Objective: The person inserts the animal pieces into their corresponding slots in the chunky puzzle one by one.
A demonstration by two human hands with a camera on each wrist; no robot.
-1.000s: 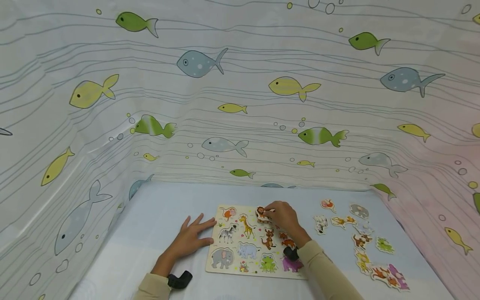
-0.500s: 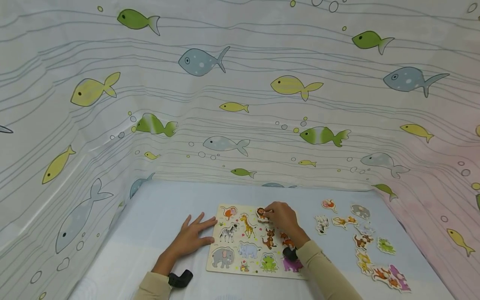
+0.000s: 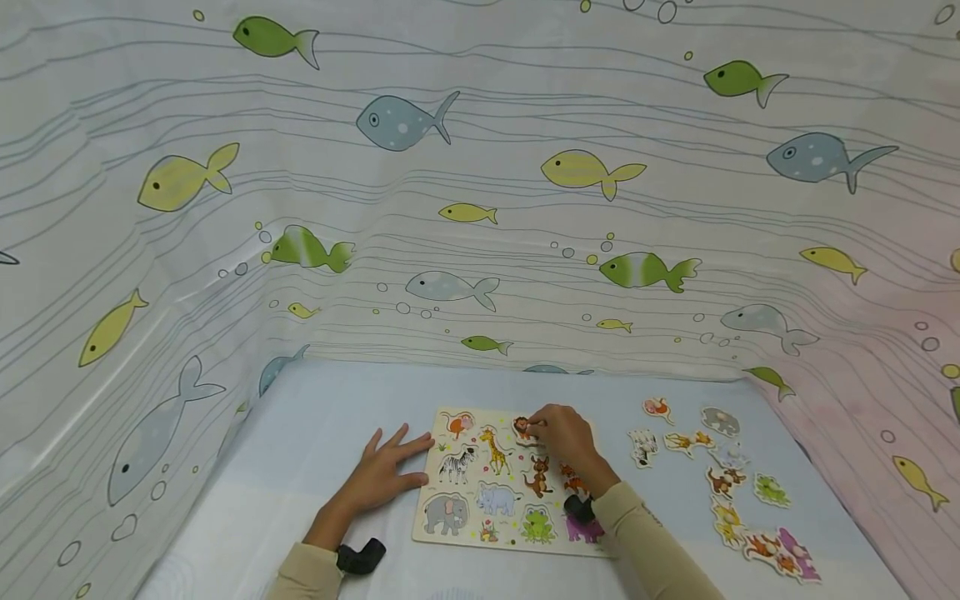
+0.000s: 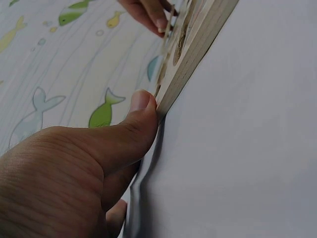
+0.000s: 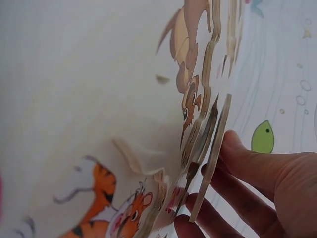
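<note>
A wooden animal puzzle board (image 3: 510, 546) lies flat on the table. My right hand (image 3: 566, 437) is over its upper right part and pinches a lion puzzle piece (image 3: 522, 427) between thumb and fingers. Seen edge-on in the right wrist view, the lion piece (image 5: 212, 158) is tilted close over the board. My left hand (image 3: 378, 475) rests on the table with fingers spread, its thumb and forefinger at the board's left edge. In the left wrist view, the thumb (image 4: 143, 106) meets the board's side (image 4: 190, 62). Part of the board is hidden under my right forearm.
To the board's right lie several loose puzzle pieces, among them an elephant (image 3: 720, 421), a zebra (image 3: 643, 448), a frog (image 3: 770, 490) and a purple piece (image 3: 798, 554). A fish-patterned cloth (image 3: 480, 250) walls the table at the back and sides.
The lion piece has shifted slightly and sits lower toward the board, still pinched in my right hand. My left hand has stayed in place.
</note>
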